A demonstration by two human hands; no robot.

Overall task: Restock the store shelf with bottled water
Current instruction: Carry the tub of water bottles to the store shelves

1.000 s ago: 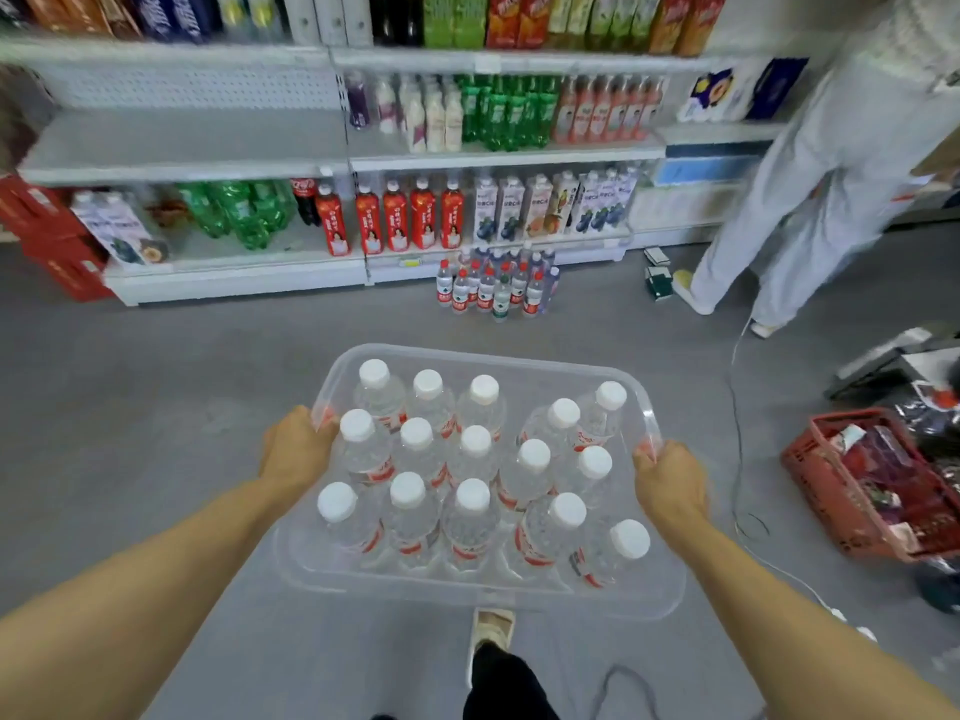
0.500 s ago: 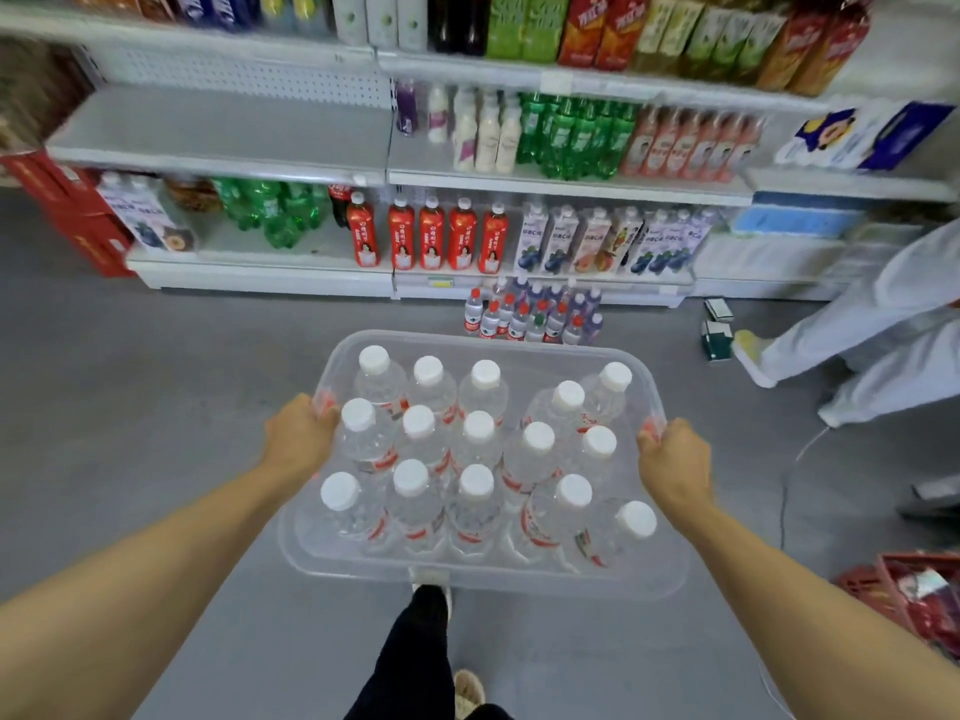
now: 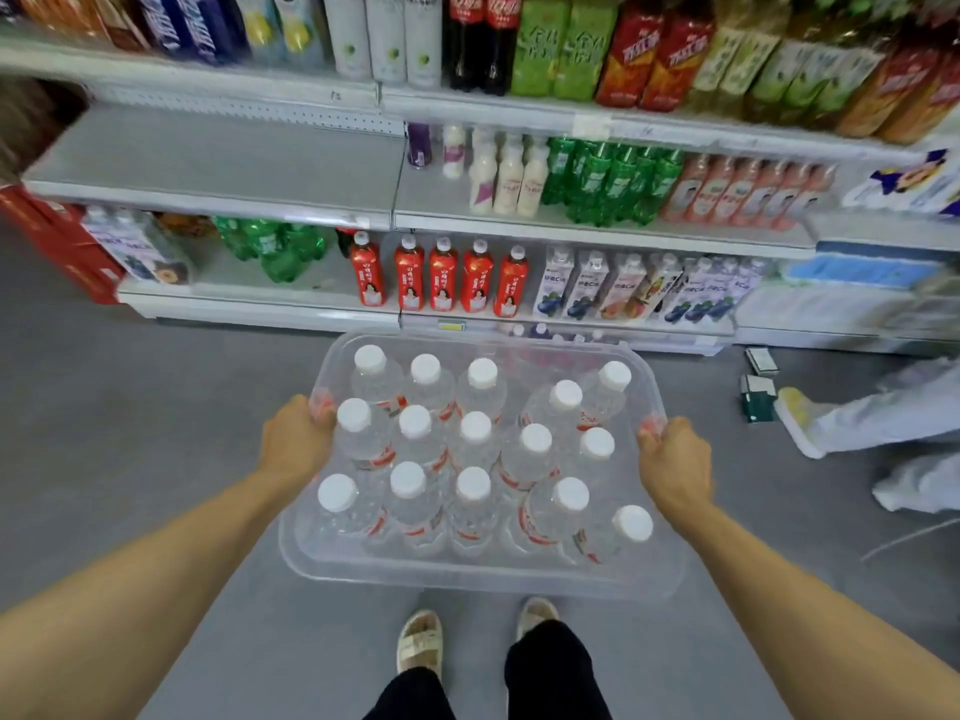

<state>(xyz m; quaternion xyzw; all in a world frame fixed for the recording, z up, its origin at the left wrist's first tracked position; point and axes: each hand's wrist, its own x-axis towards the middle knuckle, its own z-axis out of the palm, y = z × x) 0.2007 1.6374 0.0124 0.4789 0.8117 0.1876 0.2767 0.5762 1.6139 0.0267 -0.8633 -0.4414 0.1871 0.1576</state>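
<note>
I carry a clear plastic bin (image 3: pixel 483 576) in front of me, above the grey floor. Several water bottles (image 3: pixel 475 485) with white caps and red labels stand upright in it. My left hand (image 3: pixel 296 444) grips the bin's left rim and my right hand (image 3: pixel 675 467) grips its right rim. The store shelf (image 3: pixel 218 194) stands just ahead; its middle board on the left is bare, while the right side holds drinks.
Red-labelled bottles (image 3: pixel 441 278) and juice cartons (image 3: pixel 623 288) fill the bottom shelf. Small bottles (image 3: pixel 540 332) stand on the floor behind the bin. Another person's legs (image 3: pixel 872 423) are at the right, beside small boxes (image 3: pixel 758 397). Red cartons (image 3: pixel 57 241) sit at the far left.
I have walked closer to the shelf with the bin in both hands. The shelf now fills the upper view, and the red basket on the right has left the frame.
</note>
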